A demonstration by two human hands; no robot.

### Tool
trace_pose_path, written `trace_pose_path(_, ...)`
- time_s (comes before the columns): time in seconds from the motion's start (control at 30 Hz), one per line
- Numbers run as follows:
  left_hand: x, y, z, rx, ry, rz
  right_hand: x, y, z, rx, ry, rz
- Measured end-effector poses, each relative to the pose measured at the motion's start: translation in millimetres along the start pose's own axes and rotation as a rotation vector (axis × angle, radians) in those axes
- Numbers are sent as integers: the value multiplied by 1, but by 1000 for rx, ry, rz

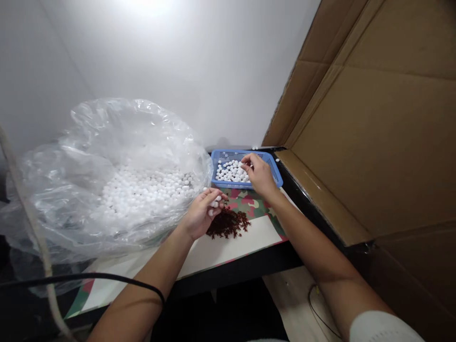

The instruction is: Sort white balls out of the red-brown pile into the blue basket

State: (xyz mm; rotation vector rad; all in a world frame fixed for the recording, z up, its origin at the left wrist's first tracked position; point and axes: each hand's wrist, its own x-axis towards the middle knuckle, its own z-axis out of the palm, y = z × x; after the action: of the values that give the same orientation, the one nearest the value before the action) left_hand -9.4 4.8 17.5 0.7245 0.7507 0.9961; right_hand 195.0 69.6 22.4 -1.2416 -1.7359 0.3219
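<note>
White balls (215, 204) are grasped in the left hand (201, 213) beside a dark-red cluster (230, 223), as more are apparently picked from a blue basket (235, 185) on the bench (242, 261) by the right hand (260, 175), whose pinch cannot be read; a light fingertip grip seems required next.

The balls (232, 171) are white, basket (231, 185) blue, mat (249, 200) camouflage-patterned.

It looks like I'm at a workshop table (245, 262), given this bulk bag (46, 173) of balls (149, 190), basket (231, 185) and cardboard (392, 133)
</note>
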Motion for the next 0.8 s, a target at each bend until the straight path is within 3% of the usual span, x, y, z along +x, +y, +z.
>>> trace_pose_path(0.1, 2, -1, -3, 22, 30, -16, 7, 16, -13, -113, -111, -63)
trace_pose_path(0.2, 4, -5, -5, 60, 80, 26, -11, 12, -13, -93, -118, -153)
trace_pose_path(0.33, 6, -8, -5, 124, 103, 56, -50, 2, 7, -36, -435, -234)
trace_pose_path(0.43, 6, -11, -5, 172, 102, 58, -66, 7, 22, -77, -539, -258)
trace_pose_path(0.6, 8, -17, -7, 213, 85, 86, -67, 15, 27, -92, -512, -253)
trace_pose_path(0.8, 9, -25, -7, 276, 79, 105, -68, -9, 17, 153, -105, -40)
